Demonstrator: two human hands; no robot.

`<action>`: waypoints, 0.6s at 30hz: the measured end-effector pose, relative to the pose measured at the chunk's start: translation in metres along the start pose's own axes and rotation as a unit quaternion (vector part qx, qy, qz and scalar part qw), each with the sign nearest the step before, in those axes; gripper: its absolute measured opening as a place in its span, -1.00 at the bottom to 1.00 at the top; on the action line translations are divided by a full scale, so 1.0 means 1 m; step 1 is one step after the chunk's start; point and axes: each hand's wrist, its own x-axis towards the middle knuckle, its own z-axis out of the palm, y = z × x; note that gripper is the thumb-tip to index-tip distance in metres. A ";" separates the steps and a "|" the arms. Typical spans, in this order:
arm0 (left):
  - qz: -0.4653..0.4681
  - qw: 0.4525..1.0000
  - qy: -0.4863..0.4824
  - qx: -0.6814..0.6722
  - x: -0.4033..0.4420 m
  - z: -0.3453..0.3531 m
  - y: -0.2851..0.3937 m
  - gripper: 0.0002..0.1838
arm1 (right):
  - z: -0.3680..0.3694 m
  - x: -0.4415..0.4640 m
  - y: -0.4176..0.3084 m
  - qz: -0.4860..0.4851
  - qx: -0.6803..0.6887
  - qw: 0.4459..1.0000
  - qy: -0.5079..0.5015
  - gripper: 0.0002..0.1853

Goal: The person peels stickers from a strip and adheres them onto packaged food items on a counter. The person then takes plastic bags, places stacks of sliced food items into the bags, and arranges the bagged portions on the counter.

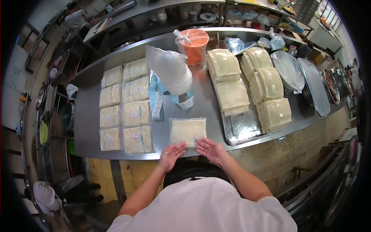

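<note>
A clear bag holding a flat, pale yellowish block lies on the steel table near its front edge. My left hand is at the bag's lower left corner, palm turned inward, fingers stretched out. At the lower right corner my right hand has its fingers extended, the tips at the bag's edge. Neither hand is wrapped round anything. Behind the bag stand a stack of clear plastic bags and blue-and-white printed strips.
Bagged pale blocks lie in two columns at left. Stacks of pale sheets fill much of a metal tray at right. An orange bucket stands at the back. Two people are at far left, one at the top, one at the bottom.
</note>
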 end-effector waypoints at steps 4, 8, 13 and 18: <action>0.188 0.622 -0.152 0.745 0.013 0.051 0.012 -0.44 | 0.016 0.010 -0.010 -0.142 -0.297 0.940 0.093 -0.38; 0.226 0.481 -0.123 0.838 0.033 0.049 0.005 -0.17 | 0.046 0.012 -0.008 -0.385 -0.686 0.579 0.216 -0.31; 0.229 0.463 -0.116 0.849 0.041 0.041 0.014 -0.04 | 0.041 0.058 0.000 -0.423 -0.670 0.557 0.247 -0.40; 0.268 0.511 -0.102 0.810 0.051 0.014 0.027 -0.02 | 0.101 0.037 -0.007 -0.138 -0.469 0.861 0.142 -0.74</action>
